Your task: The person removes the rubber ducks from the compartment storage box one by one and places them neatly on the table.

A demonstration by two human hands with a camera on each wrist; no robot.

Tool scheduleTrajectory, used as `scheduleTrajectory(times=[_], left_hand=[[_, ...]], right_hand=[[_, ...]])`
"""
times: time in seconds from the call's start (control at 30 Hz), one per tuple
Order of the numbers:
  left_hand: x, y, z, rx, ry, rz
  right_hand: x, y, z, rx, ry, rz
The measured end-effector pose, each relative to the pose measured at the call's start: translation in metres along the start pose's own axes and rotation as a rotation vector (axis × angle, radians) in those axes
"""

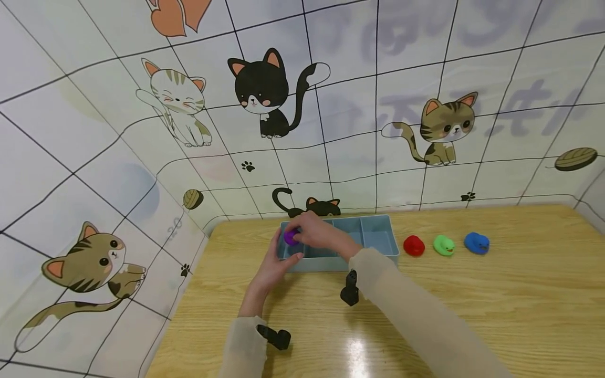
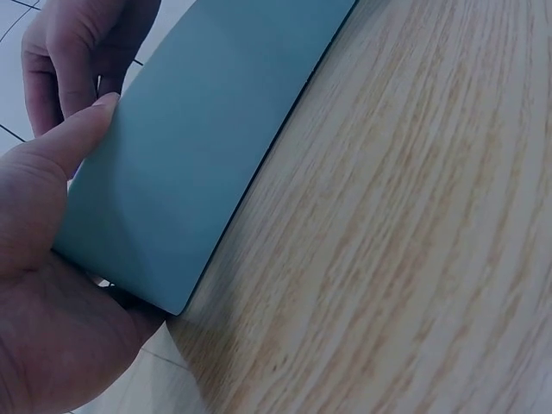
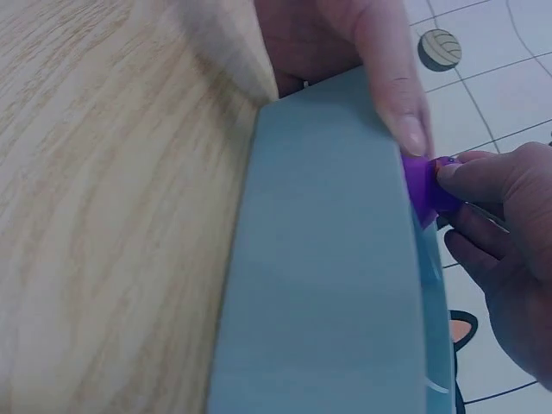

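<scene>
A blue-grey divided box [image 1: 326, 264] stands on the table near the wall. My left hand [image 1: 274, 266] grips its left end, the thumb on the front rim and the fingers along the end wall. Over the leftmost compartment, my right hand [image 1: 314, 230] pinches a purple toy duck [image 1: 290, 237] between thumb and fingers. In the right wrist view the duck [image 3: 421, 190] is partly below the rim, close to the left thumb. The left wrist view shows the box's long side [image 2: 198, 138] with the left thumb at its top edge; the duck is hidden there.
Right of the box, a red toy [image 1: 414, 245], a green toy duck [image 1: 444, 245] and a blue toy duck [image 1: 477, 243] sit in a row on the wooden table [image 1: 520, 304]. A wall covering with cartoon cats [image 1: 264, 89] rises behind the table and along its left.
</scene>
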State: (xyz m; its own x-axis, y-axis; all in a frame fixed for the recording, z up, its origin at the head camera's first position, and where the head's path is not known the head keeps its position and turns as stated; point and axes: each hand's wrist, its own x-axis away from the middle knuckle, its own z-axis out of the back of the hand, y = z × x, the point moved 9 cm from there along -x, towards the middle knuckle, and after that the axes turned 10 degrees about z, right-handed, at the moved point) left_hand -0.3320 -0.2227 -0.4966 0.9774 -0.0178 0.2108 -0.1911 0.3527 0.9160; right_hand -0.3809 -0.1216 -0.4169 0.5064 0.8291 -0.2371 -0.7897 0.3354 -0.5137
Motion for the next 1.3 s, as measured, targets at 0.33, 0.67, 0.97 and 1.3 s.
scheduleTrajectory(times=[0.33, 0.67, 0.97, 1.3], left_hand=[[0.0, 0.0, 0.002, -0.006, 0.027, 0.016], [-0.003, -0.005, 0.003, 0.009, 0.03, 0.045], [-0.003, -0.005, 0.002, -0.021, 0.046, 0.045], [0.008, 0.011, -0.001, -0.02, 0.039, 0.039]], right_hand=[[0.012, -0.006, 0.017, -0.011, 0.032, 0.011], [0.027, 0.0, 0.026, -0.029, 0.049, 0.003], [0.05, 0.008, 0.039, -0.028, 0.098, 0.008], [0.083, 0.001, 0.057, -0.014, 0.164, 0.09]])
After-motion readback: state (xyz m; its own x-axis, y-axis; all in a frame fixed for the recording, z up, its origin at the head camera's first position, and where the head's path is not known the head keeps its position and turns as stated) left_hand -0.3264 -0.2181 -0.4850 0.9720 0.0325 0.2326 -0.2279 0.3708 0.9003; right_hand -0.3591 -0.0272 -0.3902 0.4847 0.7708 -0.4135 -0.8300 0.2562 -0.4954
